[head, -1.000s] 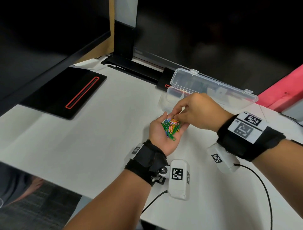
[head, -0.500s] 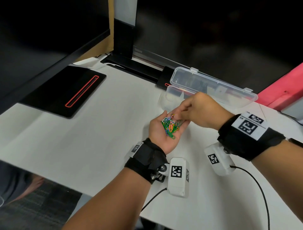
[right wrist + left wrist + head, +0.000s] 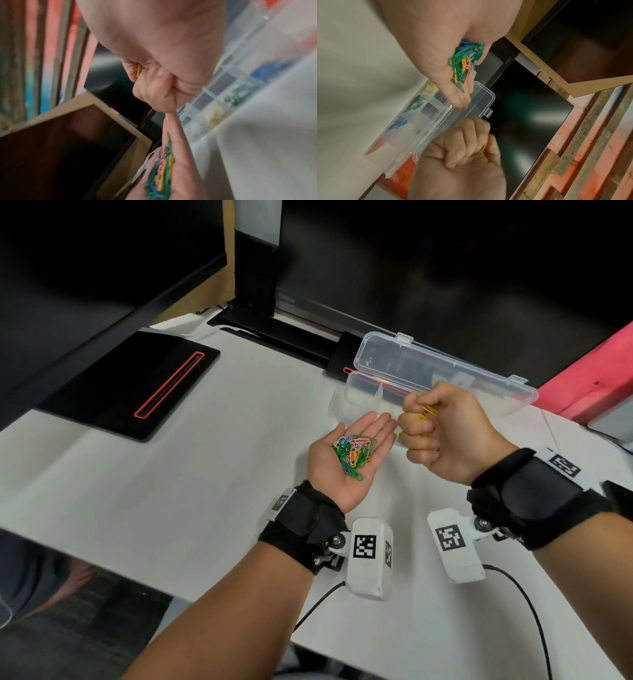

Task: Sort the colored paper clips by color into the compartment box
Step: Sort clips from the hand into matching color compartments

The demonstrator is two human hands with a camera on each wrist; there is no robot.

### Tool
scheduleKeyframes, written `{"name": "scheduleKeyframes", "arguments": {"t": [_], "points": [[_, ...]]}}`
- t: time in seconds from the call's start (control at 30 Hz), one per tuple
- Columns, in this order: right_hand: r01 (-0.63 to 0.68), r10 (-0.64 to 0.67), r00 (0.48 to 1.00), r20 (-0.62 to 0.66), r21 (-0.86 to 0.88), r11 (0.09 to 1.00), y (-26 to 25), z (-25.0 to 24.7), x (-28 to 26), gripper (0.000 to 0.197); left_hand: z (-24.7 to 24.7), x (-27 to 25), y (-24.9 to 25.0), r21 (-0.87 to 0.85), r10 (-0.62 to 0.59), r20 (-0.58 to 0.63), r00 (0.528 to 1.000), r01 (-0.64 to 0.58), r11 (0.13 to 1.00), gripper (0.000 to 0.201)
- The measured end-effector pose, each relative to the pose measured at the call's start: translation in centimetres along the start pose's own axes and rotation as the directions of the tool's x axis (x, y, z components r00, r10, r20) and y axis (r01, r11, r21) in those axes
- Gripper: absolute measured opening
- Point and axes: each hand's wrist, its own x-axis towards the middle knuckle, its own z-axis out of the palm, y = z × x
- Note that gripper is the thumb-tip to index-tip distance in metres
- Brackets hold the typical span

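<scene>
My left hand [image 3: 346, 455] lies palm up over the white table, fingers straight, carrying a heap of mixed paper clips [image 3: 354, 451] in green, blue, orange, pink and yellow; the same heap of clips [image 3: 465, 59] shows in the left wrist view. My right hand [image 3: 442, 429], just right of it, is curled into a fist round yellow paper clips [image 3: 426, 416], which peek out between thumb and fingers [image 3: 140, 70]. The clear compartment box [image 3: 363, 398] stands open behind both hands. Its compartments hold yellow clips [image 3: 429, 88], green clips [image 3: 416, 102] and blue clips [image 3: 397, 123].
The box's clear lid [image 3: 445, 368] leans back toward a dark monitor. A black pad with a red-lined slot [image 3: 137, 385] lies at the left on the table. A red block [image 3: 596, 378] sits at the far right. Camera cables [image 3: 524, 594] trail near the front edge.
My right hand has pulled away to the right from the left palm, turned and closed round yellow clips. The left palm now shows its heap uncovered.
</scene>
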Motion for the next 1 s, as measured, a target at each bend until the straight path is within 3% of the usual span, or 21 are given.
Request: {"name": "scheduleKeyframes", "arguments": {"t": [0.13,0.23,0.37,0.47,0.53,0.6,0.7,0.8,0.9,1.0], "points": [[-0.031,-0.004,0.991,0.131,0.261,0.965,1.3,-0.5,-0.3,0.017,0.0,0.0,0.1,-0.028,0.002,0.007,1.000,-0.002,1.000,0.045],[-0.034,-0.008,0.991,0.137,0.298,0.954,1.8,-0.5,-0.2,0.021,0.1,0.0,0.2,-0.039,0.011,0.005,1.000,-0.011,0.999,0.046],[-0.036,0.028,0.998,0.062,0.148,0.988,1.2,-0.4,-0.3,0.030,0.1,-0.1,0.3,-0.022,0.024,-0.003,1.000,-0.024,0.999,0.045],[0.040,-0.043,0.999,-0.015,-0.181,0.983,0.7,0.3,-0.8,0.026,0.1,-0.2,0.3,-0.005,0.033,-0.013,0.999,-0.033,0.999,0.046],[0.157,-0.190,0.982,-0.014,-0.505,0.849,0.8,1.1,-1.1,0.029,0.1,-0.2,0.3,0.018,0.045,-0.020,0.999,-0.044,0.999,0.046],[0.278,-0.325,0.941,0.094,-0.761,0.586,0.8,1.4,-1.4,0.022,0.1,-0.1,0.3,0.059,0.042,-0.028,0.999,-0.040,0.997,0.046],[0.343,-0.313,0.919,0.240,-0.877,0.336,0.8,1.1,-1.3,0.018,0.2,0.0,0.3,0.067,0.038,-0.039,0.998,-0.036,0.997,0.046],[0.332,-0.276,0.916,0.289,-0.935,0.123,1.0,1.0,-0.7,0.021,0.3,-0.2,0.1,0.089,0.037,-0.041,0.998,-0.034,0.995,0.046],[0.312,-0.284,0.912,0.296,-0.950,0.012,1.2,1.4,-0.4,0.019,0.1,-0.2,0.1,0.114,0.037,-0.038,0.999,-0.033,0.993,0.047],[0.306,-0.303,0.908,0.291,-0.952,0.001,1.2,1.7,-0.5,0.017,-0.1,-0.2,0.2,0.113,0.031,-0.040,0.999,-0.027,0.993,0.047]]}}
